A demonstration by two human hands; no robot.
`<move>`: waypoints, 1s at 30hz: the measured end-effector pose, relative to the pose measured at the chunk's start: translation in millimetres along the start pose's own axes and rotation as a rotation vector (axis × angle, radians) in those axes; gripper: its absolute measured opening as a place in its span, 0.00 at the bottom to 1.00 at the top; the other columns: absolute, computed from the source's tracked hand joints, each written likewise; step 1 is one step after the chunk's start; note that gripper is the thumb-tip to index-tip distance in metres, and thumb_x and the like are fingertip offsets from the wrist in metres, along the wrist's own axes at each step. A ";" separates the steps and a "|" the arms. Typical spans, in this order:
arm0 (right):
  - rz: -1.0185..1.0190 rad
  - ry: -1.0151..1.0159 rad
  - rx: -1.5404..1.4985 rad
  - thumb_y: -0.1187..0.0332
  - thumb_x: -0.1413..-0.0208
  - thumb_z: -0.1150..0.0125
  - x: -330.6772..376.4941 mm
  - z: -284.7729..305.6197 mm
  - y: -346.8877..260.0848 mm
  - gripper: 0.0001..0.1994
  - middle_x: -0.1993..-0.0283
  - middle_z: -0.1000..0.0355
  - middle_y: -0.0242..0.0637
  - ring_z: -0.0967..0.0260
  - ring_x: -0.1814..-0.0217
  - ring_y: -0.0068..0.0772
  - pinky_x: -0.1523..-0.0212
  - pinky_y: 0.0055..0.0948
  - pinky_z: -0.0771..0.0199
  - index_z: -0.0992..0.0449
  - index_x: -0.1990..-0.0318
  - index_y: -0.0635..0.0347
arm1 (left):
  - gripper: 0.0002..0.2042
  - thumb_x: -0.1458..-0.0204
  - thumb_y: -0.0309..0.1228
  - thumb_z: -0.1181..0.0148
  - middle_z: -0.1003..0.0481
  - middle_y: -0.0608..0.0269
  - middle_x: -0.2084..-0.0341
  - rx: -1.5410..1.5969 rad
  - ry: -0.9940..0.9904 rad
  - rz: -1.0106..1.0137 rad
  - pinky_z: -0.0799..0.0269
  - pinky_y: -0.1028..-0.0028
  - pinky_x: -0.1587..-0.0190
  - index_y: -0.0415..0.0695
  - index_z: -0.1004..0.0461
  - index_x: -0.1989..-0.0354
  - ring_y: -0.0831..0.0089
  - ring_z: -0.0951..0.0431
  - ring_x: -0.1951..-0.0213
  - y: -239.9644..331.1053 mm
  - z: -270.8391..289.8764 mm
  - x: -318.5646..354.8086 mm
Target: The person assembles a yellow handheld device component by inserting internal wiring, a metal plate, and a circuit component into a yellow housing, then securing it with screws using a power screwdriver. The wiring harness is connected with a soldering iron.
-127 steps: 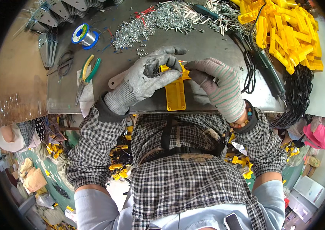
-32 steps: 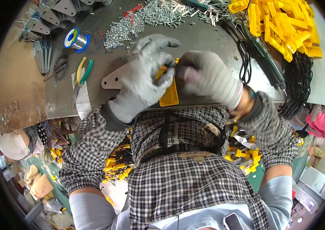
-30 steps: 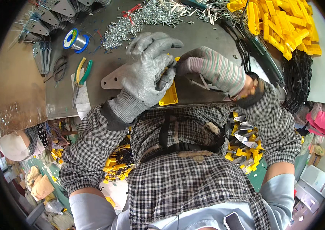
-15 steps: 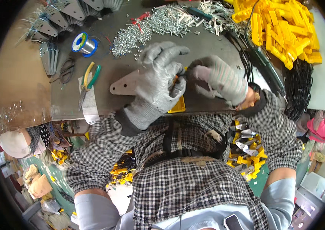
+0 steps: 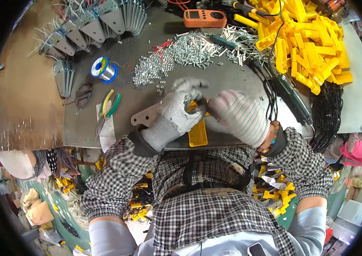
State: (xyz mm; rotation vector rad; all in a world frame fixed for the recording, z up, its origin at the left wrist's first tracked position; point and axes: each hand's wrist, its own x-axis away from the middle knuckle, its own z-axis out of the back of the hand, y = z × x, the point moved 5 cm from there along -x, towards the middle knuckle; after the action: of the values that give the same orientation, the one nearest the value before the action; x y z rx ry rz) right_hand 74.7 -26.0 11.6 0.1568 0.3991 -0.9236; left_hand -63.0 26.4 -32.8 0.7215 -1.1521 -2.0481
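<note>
My left hand [image 5: 179,112], in a grey coated glove, is curled around a yellow plastic housing [image 5: 198,133], whose lower end sticks out toward the table's near edge. A flat grey metal plate [image 5: 146,116] with round holes reaches out to the left from beneath this hand; whether the hand grips it too is hidden. Close beside the left fingertips, my right hand [image 5: 241,116], in a striped knit glove, is closed with its knuckles up. Its fingertips are blurred and partly hidden, and I cannot make out what they hold.
Pliers [image 5: 107,112], scissors [image 5: 83,96] and a solder spool [image 5: 104,70] lie on the left. Screws and nuts [image 5: 155,66] are heaped ahead, below an orange multimeter [image 5: 204,18]. Rightward are a dark corded tool [image 5: 291,98], yellow housings [image 5: 313,42] and black cables [image 5: 328,111]. Metal brackets [image 5: 95,27] stand far left.
The view has shifted, bringing the multimeter into sight. More of the yellow housing shows below my left hand. My right hand has turned, its knuckles now facing up.
</note>
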 end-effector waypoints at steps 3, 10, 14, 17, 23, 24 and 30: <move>-0.014 -0.108 0.005 0.64 0.52 0.40 9.4 -8.9 5.1 0.09 0.71 0.33 0.37 0.28 0.67 0.39 0.70 0.36 0.27 0.31 0.67 0.57 | 0.09 0.50 0.24 0.41 0.29 0.60 0.51 0.113 -0.160 -0.025 0.28 0.74 0.50 0.39 0.26 0.60 0.74 0.27 0.52 2.4 22.4 -23.0; -0.268 -0.163 -0.340 0.67 0.49 0.40 -5.4 -17.9 21.1 0.07 0.72 0.30 0.42 0.29 0.68 0.48 0.67 0.42 0.27 0.29 0.67 0.58 | 0.13 0.55 0.35 0.37 0.27 0.61 0.51 -1.282 0.192 -0.150 0.39 0.61 0.40 0.49 0.23 0.60 0.62 0.31 0.45 -26.1 35.4 -121.1; -0.163 -0.200 -0.110 0.67 0.49 0.39 -34.6 -16.0 79.4 0.07 0.70 0.27 0.42 0.27 0.67 0.45 0.66 0.36 0.27 0.24 0.65 0.58 | 0.12 0.62 0.31 0.36 0.25 0.67 0.52 -1.104 0.268 -0.243 0.37 0.62 0.41 0.47 0.22 0.66 0.63 0.29 0.47 -51.8 47.3 -113.4; -0.789 0.395 -0.349 0.69 0.45 0.39 -45.3 -18.5 230.9 0.14 0.74 0.28 0.35 0.33 0.71 0.22 0.69 0.27 0.30 0.26 0.54 0.68 | 0.07 0.49 0.20 0.40 0.24 0.69 0.61 -0.134 0.225 0.144 0.31 0.77 0.50 0.42 0.22 0.61 0.80 0.26 0.57 -53.2 55.5 -100.5; -0.725 0.762 -1.193 0.61 0.39 0.43 -64.0 -31.8 314.2 0.13 0.61 0.23 0.37 0.25 0.63 0.27 0.63 0.24 0.26 0.25 0.58 0.62 | 0.04 0.44 0.21 0.43 0.25 0.69 0.69 0.095 0.024 0.122 0.33 0.82 0.59 0.38 0.25 0.62 0.85 0.28 0.64 24.0 34.1 -46.7; -0.682 0.815 -1.184 0.60 0.39 0.43 -69.7 -10.7 285.5 0.12 0.65 0.23 0.38 0.25 0.67 0.28 0.65 0.26 0.26 0.26 0.63 0.60 | 0.03 0.44 0.22 0.43 0.26 0.69 0.68 0.014 -0.032 0.190 0.34 0.83 0.59 0.37 0.26 0.63 0.86 0.29 0.63 22.4 40.5 -30.3; -0.389 0.534 -0.084 0.72 0.41 0.43 2.3 62.1 183.7 0.16 0.71 0.26 0.31 0.30 0.69 0.19 0.68 0.20 0.31 0.30 0.46 0.63 | 0.07 0.55 0.25 0.38 0.28 0.59 0.67 -0.354 -0.090 -0.160 0.33 0.66 0.56 0.42 0.25 0.67 0.59 0.27 0.62 43.2 33.9 -2.6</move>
State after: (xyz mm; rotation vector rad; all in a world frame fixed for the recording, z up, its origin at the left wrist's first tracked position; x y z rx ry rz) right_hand 239.7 63.4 60.6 0.2550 0.9869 -1.2440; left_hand -73.9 29.0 21.0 0.5643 -0.7662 -2.3576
